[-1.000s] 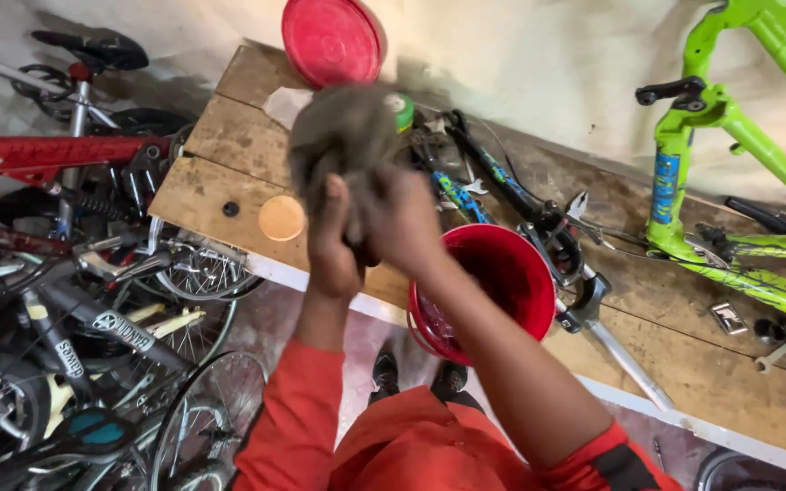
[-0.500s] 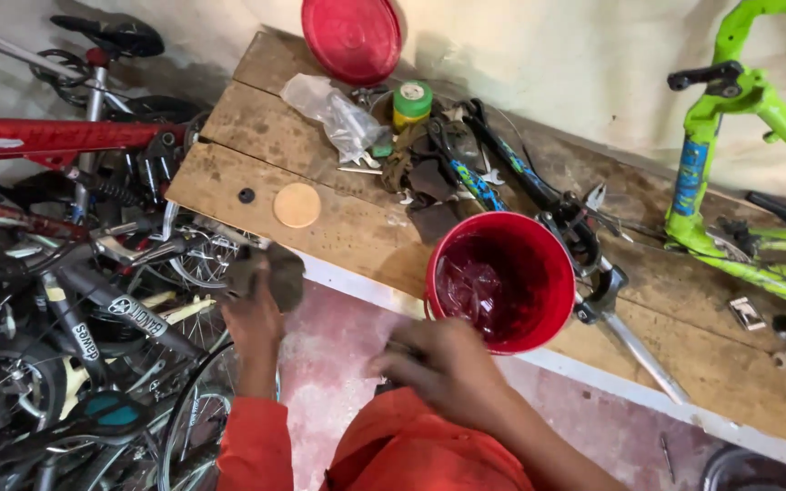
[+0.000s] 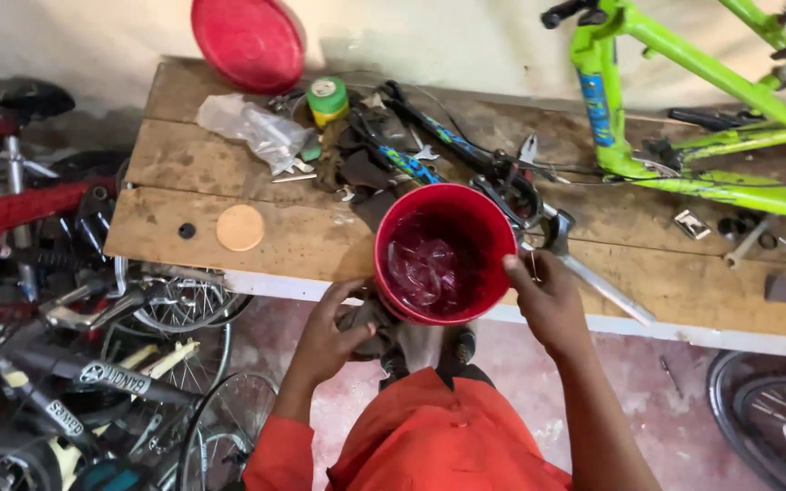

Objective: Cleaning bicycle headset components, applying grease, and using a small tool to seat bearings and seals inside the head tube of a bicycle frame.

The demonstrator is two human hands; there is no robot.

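- At the front edge of the wooden workbench (image 3: 302, 241), a red bucket (image 3: 445, 253) sits partly over the white-painted lip, with something glossy and crumpled inside, possibly plastic film.
- Right hand (image 3: 548, 300) grips the bucket's rim on its right side, thumb at the lip and fingers curled down the outside wall.
- Left hand (image 3: 331, 335) is closed on a dark grey rag (image 3: 367, 320), pressed against the bucket's lower left side.
- Behind the bucket lie dark bike parts and tools in a heap, a green tape roll (image 3: 327, 98), and a clear plastic bag (image 3: 252, 130).
- A red lid (image 3: 247, 41) leans against the wall; a round tan disc (image 3: 240, 227) lies flat on the planks.
- A lime-green bicycle frame (image 3: 684, 100) rests across the bench's right end.
- Left of the bench, bicycles and wheels (image 3: 75, 300) are piled together.
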